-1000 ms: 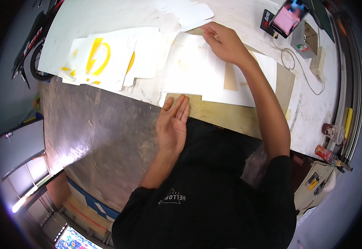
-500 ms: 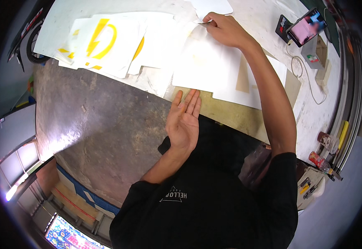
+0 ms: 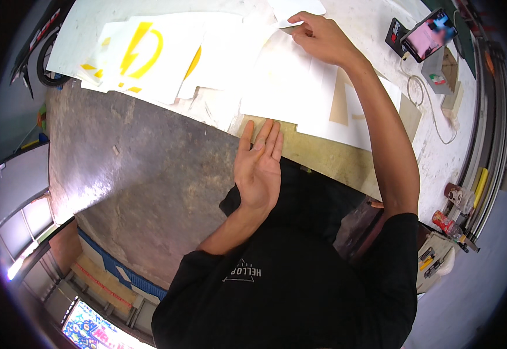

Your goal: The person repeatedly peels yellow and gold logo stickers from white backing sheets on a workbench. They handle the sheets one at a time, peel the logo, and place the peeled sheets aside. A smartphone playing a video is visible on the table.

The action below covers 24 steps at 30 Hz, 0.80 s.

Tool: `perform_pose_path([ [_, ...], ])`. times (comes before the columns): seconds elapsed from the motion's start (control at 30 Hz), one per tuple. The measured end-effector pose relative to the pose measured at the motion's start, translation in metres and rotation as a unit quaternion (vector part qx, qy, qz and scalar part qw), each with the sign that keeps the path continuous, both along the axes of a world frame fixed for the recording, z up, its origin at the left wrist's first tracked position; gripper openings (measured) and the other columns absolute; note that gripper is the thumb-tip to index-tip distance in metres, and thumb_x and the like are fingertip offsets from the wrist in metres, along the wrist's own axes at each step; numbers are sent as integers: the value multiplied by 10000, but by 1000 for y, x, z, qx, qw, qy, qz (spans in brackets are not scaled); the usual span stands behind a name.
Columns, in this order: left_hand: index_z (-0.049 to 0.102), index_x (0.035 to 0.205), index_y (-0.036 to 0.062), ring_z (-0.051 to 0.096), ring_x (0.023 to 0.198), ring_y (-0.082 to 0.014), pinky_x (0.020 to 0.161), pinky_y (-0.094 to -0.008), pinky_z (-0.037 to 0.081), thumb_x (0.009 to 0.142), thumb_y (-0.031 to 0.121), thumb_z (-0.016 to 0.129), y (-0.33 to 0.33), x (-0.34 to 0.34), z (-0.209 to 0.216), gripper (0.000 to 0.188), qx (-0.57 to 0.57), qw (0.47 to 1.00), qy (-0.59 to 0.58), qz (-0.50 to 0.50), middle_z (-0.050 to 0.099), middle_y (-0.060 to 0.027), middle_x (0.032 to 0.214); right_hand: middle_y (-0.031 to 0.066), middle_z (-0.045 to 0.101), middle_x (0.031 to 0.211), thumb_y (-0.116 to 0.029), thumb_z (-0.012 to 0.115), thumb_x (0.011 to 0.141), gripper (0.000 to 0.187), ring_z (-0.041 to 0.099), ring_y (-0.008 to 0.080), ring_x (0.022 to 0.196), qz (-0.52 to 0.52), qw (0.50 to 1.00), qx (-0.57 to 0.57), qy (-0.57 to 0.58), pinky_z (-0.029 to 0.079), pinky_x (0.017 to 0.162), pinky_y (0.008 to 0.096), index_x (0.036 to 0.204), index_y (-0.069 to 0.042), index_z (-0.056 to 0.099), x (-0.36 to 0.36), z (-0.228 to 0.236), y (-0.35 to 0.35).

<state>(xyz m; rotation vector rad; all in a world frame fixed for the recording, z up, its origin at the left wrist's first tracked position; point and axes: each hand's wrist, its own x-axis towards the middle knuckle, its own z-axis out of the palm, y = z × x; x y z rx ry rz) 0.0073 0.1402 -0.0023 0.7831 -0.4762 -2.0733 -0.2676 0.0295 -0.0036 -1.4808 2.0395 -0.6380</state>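
A glossy white sheet (image 3: pixel 285 81) lies across the table on top of a yellowish-brown board (image 3: pixel 329 145). At its far edge, the bent fingers and thumb of my right hand (image 3: pixel 323 38) pinch the sheet's far corner, where the paper lifts slightly. Beyond that corner lies another white piece (image 3: pixel 300 9). My left hand (image 3: pixel 257 168) is palm up at the table's near edge, fingers stretched out and holding nothing. Its fingertips are just short of the sheet's near edge, over the board.
Left on the table are several white sheets with yellow shapes (image 3: pixel 143 52). A phone (image 3: pixel 431 35) on a stand, a grey block (image 3: pixel 439 72) and a looped cable (image 3: pixel 419 87) sit at right. Beyond them are long metal bars (image 3: pixel 486 157), a cup (image 3: pixel 457 195) and a red-labelled bottle (image 3: pixel 446 224).
My right hand has shifted slightly farther away, still at the sheet's far corner. My left hand stays at the near edge, its fingers a little straighter.
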Motion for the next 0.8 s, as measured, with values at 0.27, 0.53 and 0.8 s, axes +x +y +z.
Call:
perform_pose_path([
  [0.27,1,1595,-152,174,1558,-510,1306,-535,163,1040,226,472,1,-6,2,820,-12,1000,3,-7,127,-467,1602,118,778,983,-177,635,924,427,741,244,950,4,1000,-8,27,558,907,351,1327,-35,646,1,-2,5],
  [0.53,238,1588,-21,556,1315,-328,1060,-385,490,1049,86,549,9,10,-13,631,-78,971,-164,-154,421,-311,1553,154,738,1189,-188,717,985,419,708,217,1123,-114,972,-193,-68,548,983,349,1348,-2,623,-39,10,109],
  [0.8,340,1528,-16,659,962,-135,720,-242,510,976,29,671,-10,7,-24,644,-273,883,-286,-255,596,-188,1452,127,738,1063,-195,689,1032,411,686,149,936,-418,903,-34,-93,536,851,272,1320,86,604,-57,3,301],
])
